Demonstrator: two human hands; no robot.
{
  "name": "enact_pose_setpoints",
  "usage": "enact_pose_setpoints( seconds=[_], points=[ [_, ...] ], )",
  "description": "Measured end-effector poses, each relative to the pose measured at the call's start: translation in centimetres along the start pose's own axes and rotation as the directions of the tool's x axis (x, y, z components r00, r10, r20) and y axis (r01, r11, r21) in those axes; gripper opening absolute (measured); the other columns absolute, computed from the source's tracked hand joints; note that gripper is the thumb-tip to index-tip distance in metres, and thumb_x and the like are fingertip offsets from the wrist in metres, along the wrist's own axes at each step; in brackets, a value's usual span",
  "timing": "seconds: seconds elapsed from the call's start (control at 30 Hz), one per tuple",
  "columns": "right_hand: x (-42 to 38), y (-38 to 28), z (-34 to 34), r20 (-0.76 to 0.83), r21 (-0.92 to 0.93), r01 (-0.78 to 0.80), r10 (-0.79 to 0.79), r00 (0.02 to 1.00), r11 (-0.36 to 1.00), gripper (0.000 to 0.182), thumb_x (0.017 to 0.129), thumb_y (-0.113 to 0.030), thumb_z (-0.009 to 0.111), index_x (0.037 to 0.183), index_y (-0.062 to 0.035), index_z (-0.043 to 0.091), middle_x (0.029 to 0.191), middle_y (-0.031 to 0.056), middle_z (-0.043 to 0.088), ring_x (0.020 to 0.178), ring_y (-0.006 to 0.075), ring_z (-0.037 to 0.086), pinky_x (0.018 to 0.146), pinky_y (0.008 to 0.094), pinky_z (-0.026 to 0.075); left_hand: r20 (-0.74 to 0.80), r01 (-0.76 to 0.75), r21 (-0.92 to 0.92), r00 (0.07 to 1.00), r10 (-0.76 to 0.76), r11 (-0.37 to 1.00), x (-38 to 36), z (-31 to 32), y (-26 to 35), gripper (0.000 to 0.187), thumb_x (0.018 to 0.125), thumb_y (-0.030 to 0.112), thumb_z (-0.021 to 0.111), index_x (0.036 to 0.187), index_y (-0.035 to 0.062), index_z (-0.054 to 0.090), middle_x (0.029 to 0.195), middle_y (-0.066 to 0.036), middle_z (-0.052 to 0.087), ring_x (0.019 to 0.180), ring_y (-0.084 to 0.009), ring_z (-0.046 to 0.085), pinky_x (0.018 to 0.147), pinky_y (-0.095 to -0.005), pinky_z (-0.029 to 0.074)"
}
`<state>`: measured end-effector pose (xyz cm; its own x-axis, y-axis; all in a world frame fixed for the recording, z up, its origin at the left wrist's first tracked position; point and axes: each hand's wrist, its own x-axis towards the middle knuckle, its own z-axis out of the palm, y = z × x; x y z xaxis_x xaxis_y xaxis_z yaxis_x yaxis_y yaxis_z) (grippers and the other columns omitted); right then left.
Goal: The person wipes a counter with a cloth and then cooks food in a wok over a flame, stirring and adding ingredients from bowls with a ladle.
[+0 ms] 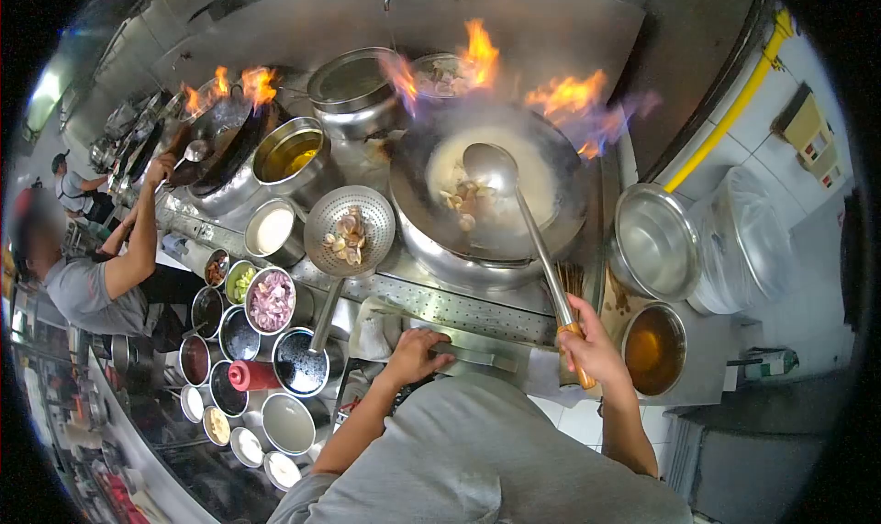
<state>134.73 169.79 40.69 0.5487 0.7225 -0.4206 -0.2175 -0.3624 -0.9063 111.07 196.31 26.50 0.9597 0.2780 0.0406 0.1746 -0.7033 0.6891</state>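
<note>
My right hand (592,340) is closed round the wooden end of a long-handled ladle (493,170). The ladle's bowl is down in a large wok (564,214). Cloudy, whitish liquid (537,157) steams in the wok, with brownish pieces that look like clams (466,203) beside the ladle. My left hand (419,354) lies on the metal front edge of the stove (482,356), fingers extended, holding nothing I can see. A white cloth (372,333) is just left of it. Beyond the cloth, a perforated strainer (351,198) holds more clam-like pieces, its handle pointing back towards me.
Flames (569,94) rise behind the wok. An oil pot (292,154) and a bowl of chopped onion (272,301) stand left, among several sauce containers. Metal bowls (656,241) and a pot of brown liquid (653,348) are right. A co-worker (101,290) cooks at the left.
</note>
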Motion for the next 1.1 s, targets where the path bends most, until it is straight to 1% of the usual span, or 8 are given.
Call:
enact_pose_setpoints(
  seconds=[0.23,0.43,0.53,0.63,0.67,0.87,0.97,1.1],
  points=[
    [-2.4,-2.6,-0.8,0.001,0.003,-0.060,0.060,0.998,0.998,0.066,0.094,-0.001,0.055,0.153,-0.0094,0.027,0.075,0.0047,0.054,0.051,0.0137,0.051,0.046,0.0299,0.044,-0.004,-0.016,0.023,1.000,0.016,1.000,-0.2,-0.1,-0.2,0.040,0.086,0.040,0.075,0.113,0.0102,0.070,0.099,-0.011,0.066,0.102,-0.0334,0.061,0.094,-0.0438,0.043],
    [-4.2,-4.4,-1.9,0.095,0.191,-0.125,0.109,0.990,0.974,0.062,0.092,-0.001,0.055,0.149,-0.0109,0.033,0.072,0.0038,0.053,0.050,0.0138,0.051,0.046,0.0307,0.045,-0.018,-0.029,0.011,0.999,0.029,1.000,-0.3,0.3,-0.6,0.041,0.086,0.041,0.074,0.113,0.0097,0.070,0.099,-0.012,0.067,0.103,-0.0337,0.061,0.094,-0.0438,0.042],
    [-3.6,-4.7,0.1,-0.036,0.003,-0.095,0.095,0.995,0.996,0.060,0.093,-0.003,0.055,0.148,-0.0104,0.033,0.073,0.0041,0.054,0.050,0.0141,0.051,0.047,0.0314,0.045,-0.028,-0.017,0.003,0.999,0.017,1.000,-0.4,-0.1,-0.2,0.042,0.085,0.042,0.074,0.112,0.0092,0.071,0.096,-0.012,0.067,0.101,-0.0336,0.061,0.094,-0.0437,0.042],
    [-1.9,-5.2,2.5,-0.057,-0.285,-0.061,0.046,0.997,0.957,0.058,0.094,-0.003,0.054,0.148,-0.0087,0.033,0.075,0.0048,0.054,0.050,0.0143,0.051,0.047,0.0316,0.045,-0.041,-0.023,0.006,0.999,0.023,1.000,-0.2,0.3,-0.3,0.040,0.083,0.039,0.076,0.109,0.0086,0.072,0.097,-0.011,0.068,0.100,-0.0326,0.062,0.094,-0.0431,0.043],
    [-1.4,-5.2,2.8,-0.056,-0.289,-0.064,0.050,0.997,0.955,0.055,0.095,-0.003,0.054,0.146,-0.0070,0.034,0.075,0.0049,0.053,0.050,0.0148,0.051,0.048,0.0318,0.046,-0.052,-0.026,0.012,0.998,0.026,1.000,-0.2,0.3,-0.3,0.039,0.083,0.037,0.076,0.108,0.0084,0.072,0.098,-0.011,0.069,0.100,-0.0321,0.062,0.094,-0.0427,0.043],
    [-1.9,-4.5,0.4,0.128,0.302,-0.081,0.043,0.991,0.950,0.054,0.094,-0.007,0.057,0.145,-0.0096,0.037,0.073,0.0044,0.053,0.046,0.0148,0.050,0.040,0.0291,0.039,-0.049,-0.005,0.000,0.999,0.005,1.000,-0.5,-0.2,0.1,0.039,0.083,0.038,0.076,0.109,0.0085,0.072,0.094,-0.011,0.067,0.100,-0.0318,0.061,0.093,-0.0432,0.043],
    [-3.2,-3.6,-0.8,0.152,0.446,-0.114,0.051,0.987,0.888,0.054,0.093,-0.007,0.057,0.144,-0.0107,0.039,0.072,0.0046,0.054,0.045,0.0140,0.048,0.037,0.0278,0.036,-0.108,-0.057,0.030,0.992,0.060,0.998,-0.7,0.3,-0.2,0.040,0.083,0.038,0.076,0.110,0.0088,0.071,0.093,-0.011,0.067,0.100,-0.0323,0.060,0.093,-0.0432,0.043],
    [-5.1,-4.2,-1.1,0.097,0.306,-0.108,0.082,0.992,0.946,0.057,0.093,-0.010,0.058,0.146,-0.0072,0.039,0.070,0.0040,0.051,0.041,0.0135,0.046,0.037,0.0261,0.034,-0.081,-0.063,0.049,0.995,0.066,0.997,-0.5,0.3,-0.3,0.037,0.084,0.037,0.076,0.109,0.0090,0.071,0.098,-0.012,0.068,0.100,-0.0337,0.062,0.092,-0.0443,0.044]
  ],
)
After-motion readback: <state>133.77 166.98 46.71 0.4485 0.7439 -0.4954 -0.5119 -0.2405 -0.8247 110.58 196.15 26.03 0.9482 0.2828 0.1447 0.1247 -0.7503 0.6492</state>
